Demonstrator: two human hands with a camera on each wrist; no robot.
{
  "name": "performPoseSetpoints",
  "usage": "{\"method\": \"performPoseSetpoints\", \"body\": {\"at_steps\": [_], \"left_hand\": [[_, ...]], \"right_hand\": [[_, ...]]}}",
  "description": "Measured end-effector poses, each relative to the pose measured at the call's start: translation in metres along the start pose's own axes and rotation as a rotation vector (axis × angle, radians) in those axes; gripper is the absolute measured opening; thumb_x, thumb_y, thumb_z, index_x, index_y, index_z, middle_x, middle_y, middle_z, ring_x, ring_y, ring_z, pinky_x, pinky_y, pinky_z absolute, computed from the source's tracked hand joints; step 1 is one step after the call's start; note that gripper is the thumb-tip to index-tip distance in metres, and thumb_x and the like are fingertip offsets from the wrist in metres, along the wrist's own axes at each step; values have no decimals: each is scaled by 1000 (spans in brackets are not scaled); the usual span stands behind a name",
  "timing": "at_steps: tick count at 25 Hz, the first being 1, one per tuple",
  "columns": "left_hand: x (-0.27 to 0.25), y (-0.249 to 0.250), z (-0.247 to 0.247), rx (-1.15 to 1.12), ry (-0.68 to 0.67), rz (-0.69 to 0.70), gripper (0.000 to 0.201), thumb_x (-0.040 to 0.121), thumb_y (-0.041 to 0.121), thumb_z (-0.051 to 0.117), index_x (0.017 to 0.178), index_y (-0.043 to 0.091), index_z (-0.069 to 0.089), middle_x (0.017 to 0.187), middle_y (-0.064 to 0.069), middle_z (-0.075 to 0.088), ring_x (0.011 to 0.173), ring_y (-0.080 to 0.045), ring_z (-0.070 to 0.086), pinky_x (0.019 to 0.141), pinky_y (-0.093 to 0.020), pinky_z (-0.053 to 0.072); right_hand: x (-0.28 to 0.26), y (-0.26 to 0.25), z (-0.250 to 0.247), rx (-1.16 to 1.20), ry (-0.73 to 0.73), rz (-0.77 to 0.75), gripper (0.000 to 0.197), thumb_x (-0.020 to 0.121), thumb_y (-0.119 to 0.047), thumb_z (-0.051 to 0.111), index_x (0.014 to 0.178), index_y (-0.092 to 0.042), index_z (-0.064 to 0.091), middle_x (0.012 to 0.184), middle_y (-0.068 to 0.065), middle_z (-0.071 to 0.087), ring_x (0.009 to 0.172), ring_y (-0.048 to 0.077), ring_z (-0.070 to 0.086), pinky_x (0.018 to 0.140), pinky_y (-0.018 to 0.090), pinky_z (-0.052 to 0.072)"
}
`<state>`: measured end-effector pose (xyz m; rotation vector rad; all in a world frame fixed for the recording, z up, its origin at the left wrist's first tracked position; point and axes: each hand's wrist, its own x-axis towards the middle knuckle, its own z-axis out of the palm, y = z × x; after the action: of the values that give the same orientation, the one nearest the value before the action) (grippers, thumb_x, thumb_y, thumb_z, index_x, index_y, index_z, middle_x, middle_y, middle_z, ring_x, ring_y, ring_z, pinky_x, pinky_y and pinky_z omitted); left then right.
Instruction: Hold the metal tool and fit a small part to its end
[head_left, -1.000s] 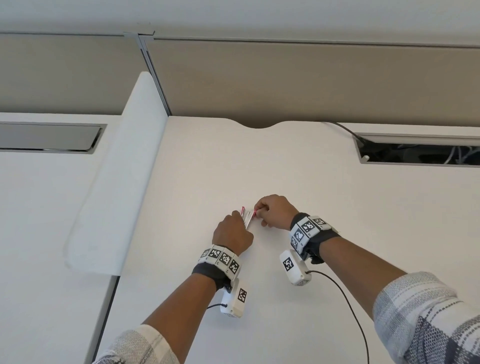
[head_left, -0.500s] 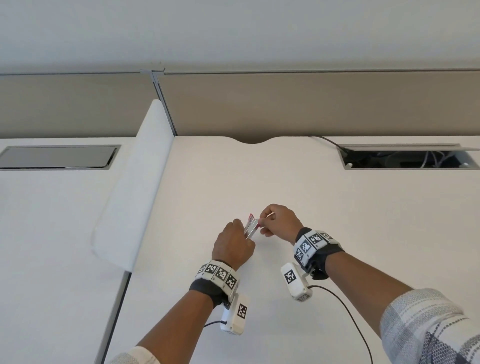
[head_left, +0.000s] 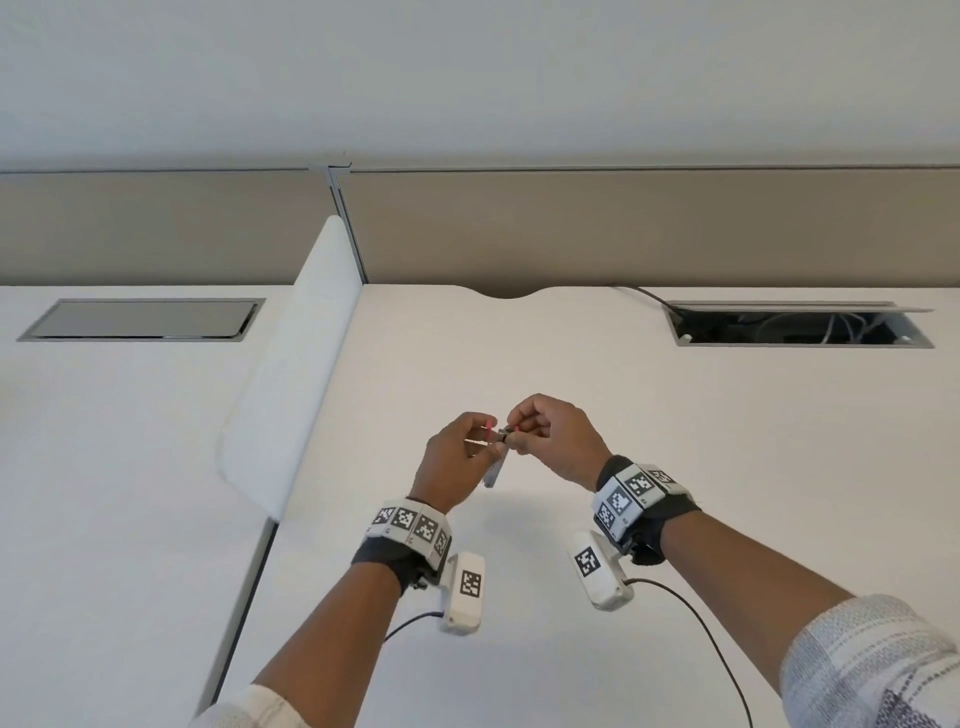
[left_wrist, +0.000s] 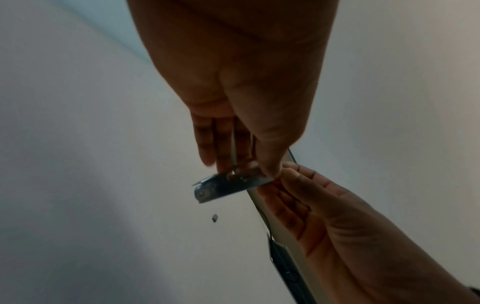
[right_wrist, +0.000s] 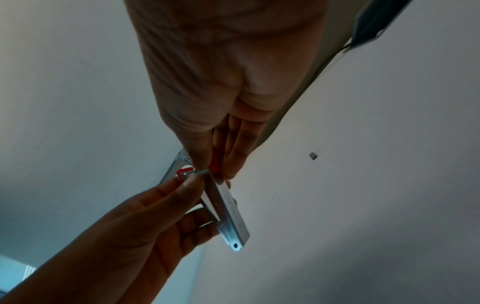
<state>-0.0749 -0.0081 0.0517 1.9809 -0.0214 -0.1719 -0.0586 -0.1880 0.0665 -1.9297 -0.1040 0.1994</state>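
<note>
Both hands up above the white bench (head_left: 675, 467), meeting over its middle. Left hand (head_left: 457, 457) grips a slim metal tool (right_wrist: 228, 214) with red tip, fingers curled round it. Right hand (head_left: 556, 441) pinches the tool's upper end.

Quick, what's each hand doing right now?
Left hand: pinching the small metal tool.
Right hand: pinching the tool's red-tipped end.

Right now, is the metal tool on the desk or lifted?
Lifted: left hand and right hand pinch the metal tool above the desk.
</note>
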Motion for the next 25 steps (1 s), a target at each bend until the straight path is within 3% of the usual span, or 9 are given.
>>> {"method": "performPoseSetpoints", "body": {"at_steps": [3,5,8,10,12,15,17,20,25], "left_hand": [[-4,3,-4,4,-71,37,18,83,25,72,99,19,69,91,-1,75,81,-16,73,78,-32,58],[-7,4,-5,-88,-86,19,14,82,23,72,92,14,67,89,-9,76,80,-23,73,77,-41,60],[-16,18,-4,-290,-153,12,7,92,10,63,94,3,61,91,-19,74,83,-29,74,74,-40,58],[-22,27,-5,-405,-185,-1,11,96,11,59,97,0,58,89,-19,73,80,-30,74,73,-42,58],[-23,29,-15,-573,-83,-61,14,97,15,56,95,1,58,85,-17,71,71,-27,72,66,-41,60],[-12,35,-28,-688,106,-80,15,99,20,54,96,6,57,89,-10,72,76,-24,74,69,-39,61],[-12,46,-26,-678,129,-62,15,99,22,55,100,7,57,94,-12,71,79,-27,73,74,-40,61],[-20,56,-14,-728,105,-131,13,98,20,56,106,10,57,104,-17,71,87,-31,71,83,-43,59],[-26,49,4,-755,192,-326,21,101,24,46,108,6,54,96,-17,71,81,-30,71,76,-40,59]], "right_hand": [[-14,-9,-1,-34,-12,-47,13,79,-7,74,90,-12,68,85,14,75,73,24,72,76,33,60],[-22,-16,-5,-49,0,-77,9,79,-6,73,85,-11,68,80,15,75,66,16,69,71,29,58],[-31,-30,-10,-48,43,-147,7,78,-5,71,75,-10,66,72,13,73,60,13,67,65,31,57],[-36,-40,-13,-67,74,-191,9,77,-6,70,71,-10,64,69,13,72,59,21,68,63,37,57],[-39,-46,-18,-45,108,-214,13,77,-5,68,68,-10,60,69,14,72,63,34,68,63,44,58],[-45,-45,-32,-20,145,-217,22,78,-7,68,63,-18,57,71,12,74,69,40,68,65,51,58],[-47,-43,-35,0,173,-223,24,78,-9,69,63,-24,58,72,8,75,71,37,70,69,50,58],[-52,-43,-30,16,203,-248,18,78,-8,72,67,-15,59,74,7,75,68,29,69,69,43,58],[-67,-38,-24,-5,231,-305,19,76,-2,75,68,-4,57,76,11,73,66,13,64,65,32,55]]}}
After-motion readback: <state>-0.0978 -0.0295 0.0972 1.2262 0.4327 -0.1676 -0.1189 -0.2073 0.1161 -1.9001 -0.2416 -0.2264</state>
